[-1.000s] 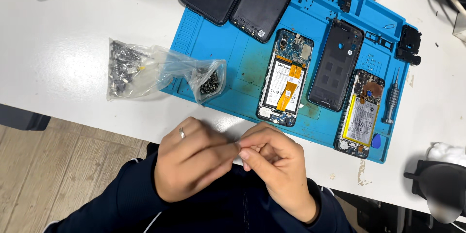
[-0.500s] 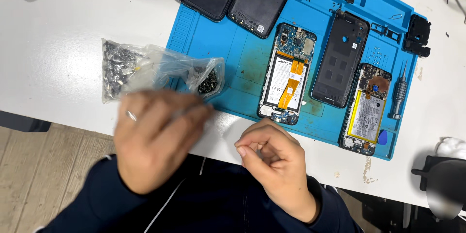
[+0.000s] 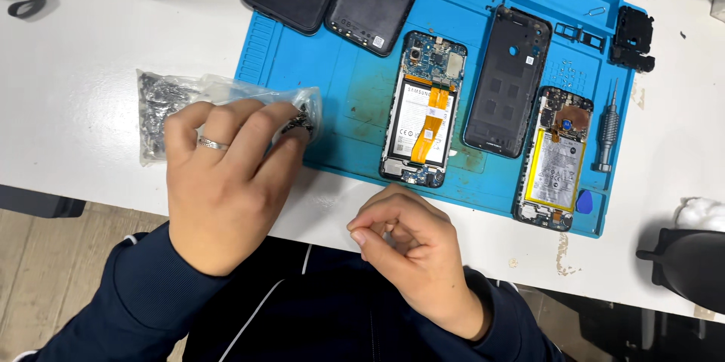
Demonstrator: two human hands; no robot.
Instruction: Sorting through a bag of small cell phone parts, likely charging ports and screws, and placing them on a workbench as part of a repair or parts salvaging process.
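Fingers of the right hand (image 3: 411,256) are pinched shut at the table's (image 3: 75,67) near edge; can't tell if anything's in them. Left hand (image 3: 226,173) is way closer to the bag (image 3: 170,101), fingertips curled onto its right end. Bag lies long-ways left-right, just off the mat's (image 3: 332,90) left edge.

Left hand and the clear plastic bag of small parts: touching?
Touching. The head view shows the left hand with its fingers lying on top of the clear plastic bag, covering its right part, no gap visible.
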